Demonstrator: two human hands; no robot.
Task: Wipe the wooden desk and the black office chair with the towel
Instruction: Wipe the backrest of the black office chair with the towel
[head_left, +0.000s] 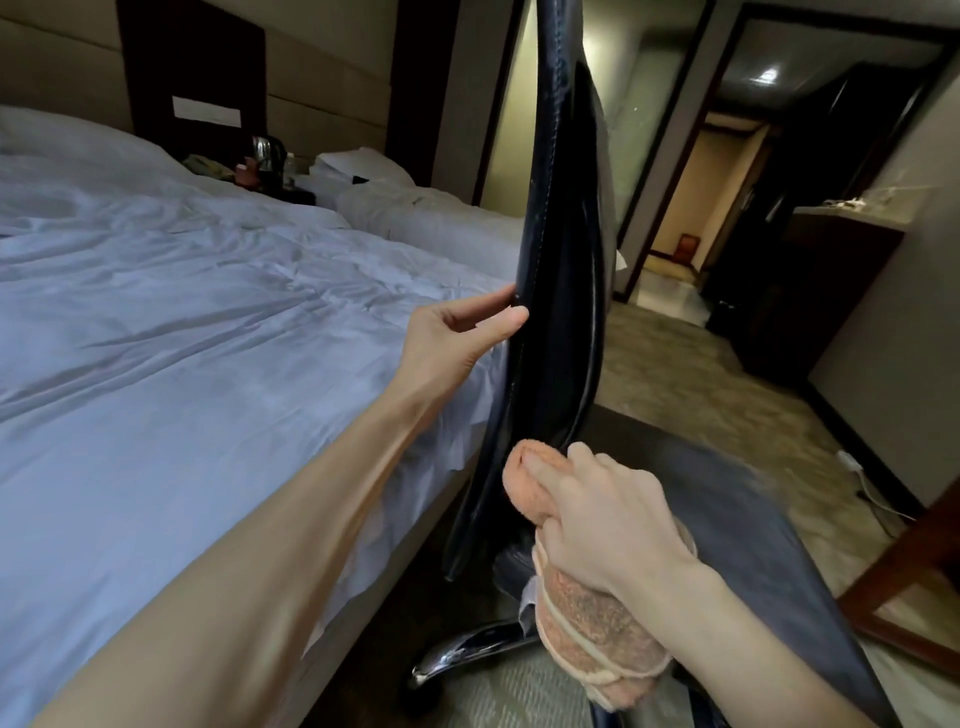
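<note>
Your right hand (613, 519) grips the bunched orange towel (592, 634), fingers curled round it. It holds the cloth against the lower edge of the black office chair (561, 312) backrest, at 6 o'clock in the frame. The backrest stands edge-on through the centre, rising to 12 o'clock. At its 9 o'clock side, your left hand (457, 338) pinches the stitched edge between thumb and fingers. The grey seat (737, 519) runs toward 4 o'clock, with a chrome base leg (457, 654) below. A bed (182, 312) with rumpled white sheets fills 9 o'clock, and a kettle (267, 153) stands at 11 o'clock.
</note>
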